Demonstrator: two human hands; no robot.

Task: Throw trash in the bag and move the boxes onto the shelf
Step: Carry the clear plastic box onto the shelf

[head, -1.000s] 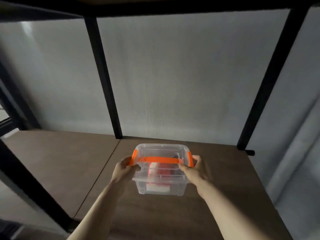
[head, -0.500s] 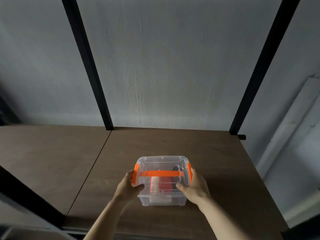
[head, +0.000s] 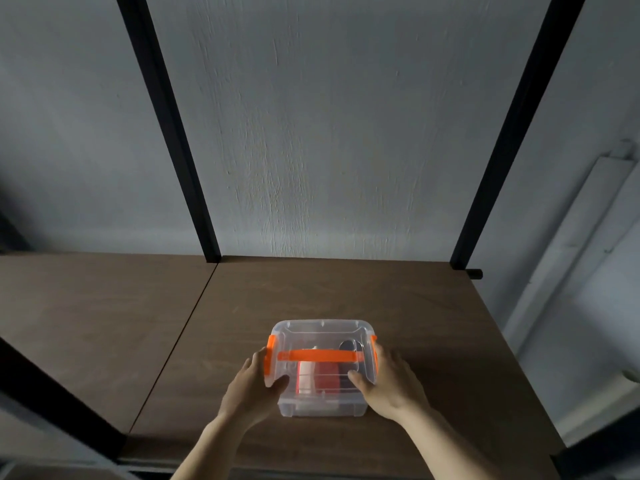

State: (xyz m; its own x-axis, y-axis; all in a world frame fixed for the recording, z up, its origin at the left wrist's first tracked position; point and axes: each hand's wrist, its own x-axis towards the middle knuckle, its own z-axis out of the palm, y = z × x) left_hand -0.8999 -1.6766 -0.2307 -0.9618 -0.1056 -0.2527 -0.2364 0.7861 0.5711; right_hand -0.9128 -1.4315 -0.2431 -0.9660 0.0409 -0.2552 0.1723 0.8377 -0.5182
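A small clear plastic box [head: 320,332] with an orange handle and orange side clips rests on the brown wooden shelf [head: 415,323], near its front edge. Red, white and dark items show through its lid. My left hand [head: 254,388] grips the box's left side, thumb on the lid. My right hand [head: 391,386] grips the right side the same way. No trash or bag is in view.
Two black metal uprights [head: 166,126] [head: 509,133] stand at the back of the shelf against a grey wall. A second shelf board [head: 86,323] lies to the left. A black frame bar [head: 45,389] crosses at the lower left.
The box has come down from being held above the board to resting on the shelf. Both hands stay on its sides.
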